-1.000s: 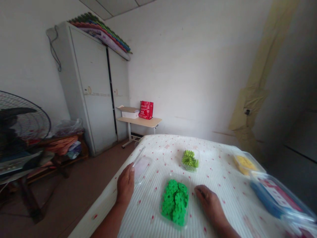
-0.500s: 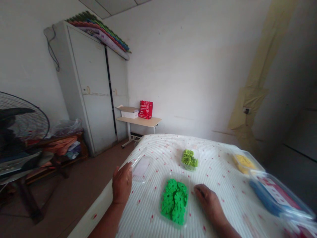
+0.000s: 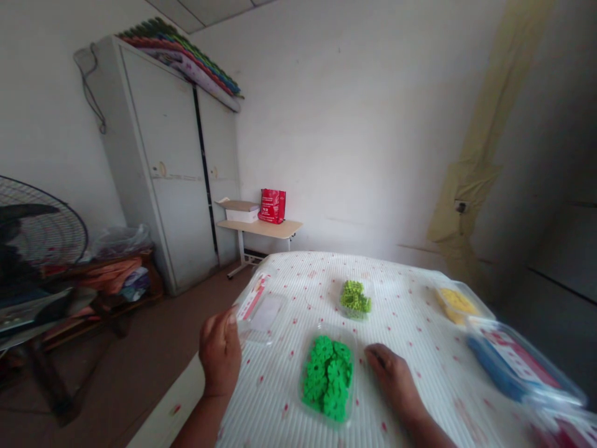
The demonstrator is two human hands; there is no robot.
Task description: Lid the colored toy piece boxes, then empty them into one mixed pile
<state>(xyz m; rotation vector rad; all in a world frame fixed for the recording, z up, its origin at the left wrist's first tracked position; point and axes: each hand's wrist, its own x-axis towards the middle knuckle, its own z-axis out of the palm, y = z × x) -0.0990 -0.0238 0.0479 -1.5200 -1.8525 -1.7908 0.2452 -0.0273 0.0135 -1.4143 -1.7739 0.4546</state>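
My left hand is closed on the near corner of a clear plastic lid with a red and white label, held tilted at the table's left side. Another clear lid with a pale label lies flat just behind it. Between my hands stands an open clear box of green snowflake-shaped plastic pieces. My right hand rests on the table to the right of that box, fingers curled in, with nothing visible in them. Farther back sits a smaller clear box of lime-green pieces.
A white, red-dotted cloth covers the table. To the right stand a box of yellow pieces, a lidded blue box and a reddish box at the frame edge. Left of the table are a fan and a cabinet.
My left hand has turned and drawn slightly left, tipping the lid so that its red and white label now shows. My right hand stays in place.
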